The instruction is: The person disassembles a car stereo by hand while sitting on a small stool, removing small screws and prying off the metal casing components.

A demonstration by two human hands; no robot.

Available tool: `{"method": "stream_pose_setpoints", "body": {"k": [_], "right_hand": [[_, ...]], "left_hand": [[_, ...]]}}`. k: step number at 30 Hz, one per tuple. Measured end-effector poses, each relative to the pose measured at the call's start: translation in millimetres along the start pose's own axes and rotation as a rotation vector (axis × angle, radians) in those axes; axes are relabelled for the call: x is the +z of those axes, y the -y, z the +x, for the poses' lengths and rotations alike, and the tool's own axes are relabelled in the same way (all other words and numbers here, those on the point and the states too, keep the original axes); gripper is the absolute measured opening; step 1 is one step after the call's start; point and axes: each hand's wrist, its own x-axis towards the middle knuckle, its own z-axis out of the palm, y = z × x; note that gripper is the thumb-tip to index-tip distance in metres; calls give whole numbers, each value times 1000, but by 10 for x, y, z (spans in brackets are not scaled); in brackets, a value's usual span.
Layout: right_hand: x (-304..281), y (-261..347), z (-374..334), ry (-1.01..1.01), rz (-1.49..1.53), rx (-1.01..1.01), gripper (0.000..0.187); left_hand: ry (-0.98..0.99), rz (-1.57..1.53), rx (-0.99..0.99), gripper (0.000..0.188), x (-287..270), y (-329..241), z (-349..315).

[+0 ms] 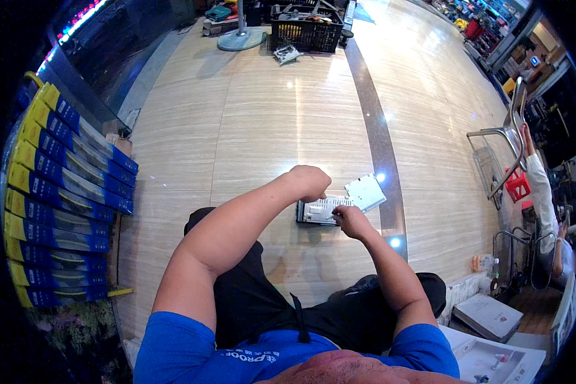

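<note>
The device [317, 211] lies on the floor [269, 115]. A plate [366, 193] lies just to its right and slightly beyond it (whether the two touch is hard to tell). Well beyond the device sits a crate [304, 35]; a pole base [242, 40] stands beyond it too, toward the left. Far left of the device is a row of packages [64, 198], far right a chair [513, 137], and to its near right, well apart, a box [486, 317].

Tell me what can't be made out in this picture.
In the head view:
Left hand: most fingers, hidden behind its own back.
Right hand: anything between its fingertips, too small to tell.
Metal box: underside, hidden by the box itself.
Black crate: lower contents, mostly hidden by its walls.
</note>
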Motion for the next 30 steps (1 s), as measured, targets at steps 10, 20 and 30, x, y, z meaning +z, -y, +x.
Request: {"method": "stream_pose_setpoints", "body": {"k": [10, 20, 30], "right_hand": [[28, -64, 6, -60, -40, -101, 20], [15, -40, 12, -46, -40, -82, 22], [4, -36, 2, -35, -35, -89, 24]], "left_hand": [[-16, -19, 1, 33, -4, -1, -14], [-31, -23, -13, 33, -10, -8, -26], [-11, -22, -5, 33, -10, -1, -20]]}}
